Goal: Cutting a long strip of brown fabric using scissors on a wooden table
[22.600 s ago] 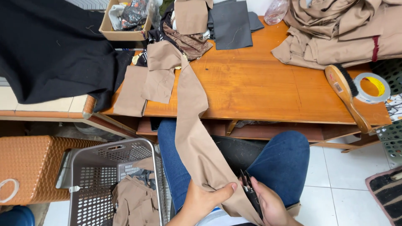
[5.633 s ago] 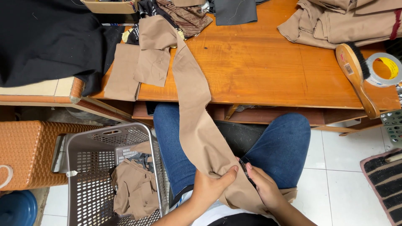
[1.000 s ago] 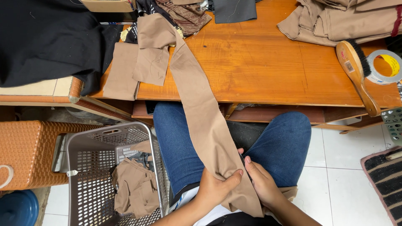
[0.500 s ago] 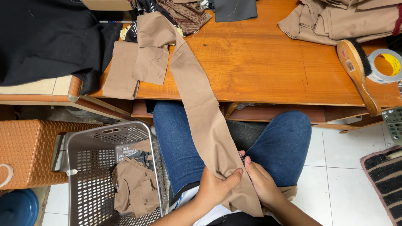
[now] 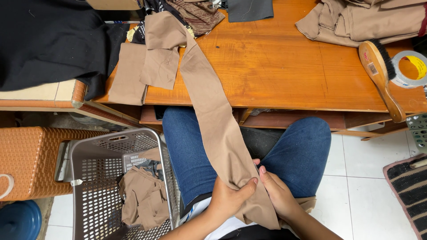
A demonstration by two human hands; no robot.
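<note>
A long tan strip of fabric [image 5: 209, 102] runs from the wooden table [image 5: 275, 66] down over my lap. My left hand [image 5: 229, 198] pinches its lower end, thumb on top of the cloth. My right hand [image 5: 278, 193] holds the same end from the right edge, fingertips pressed against the fabric beside the left thumb. Both hands rest between my knees in blue jeans [image 5: 302, 151]. The strip's end hangs below my hands.
A grey perforated basket [image 5: 95, 178] with tan fabric pieces [image 5: 142, 200] stands at my left. Black cloth [image 5: 49, 40] covers the table's left. A wooden brush [image 5: 380, 75], a tape roll [image 5: 411, 69] and folded tan garments [image 5: 369, 20] lie at right. A woven orange stool [image 5: 29, 160] sits far left.
Over the last second both hands kept their hold on the strip's lower end with only slight finger shifts. Earlier, scissors were in my right hand; they no longer show.
</note>
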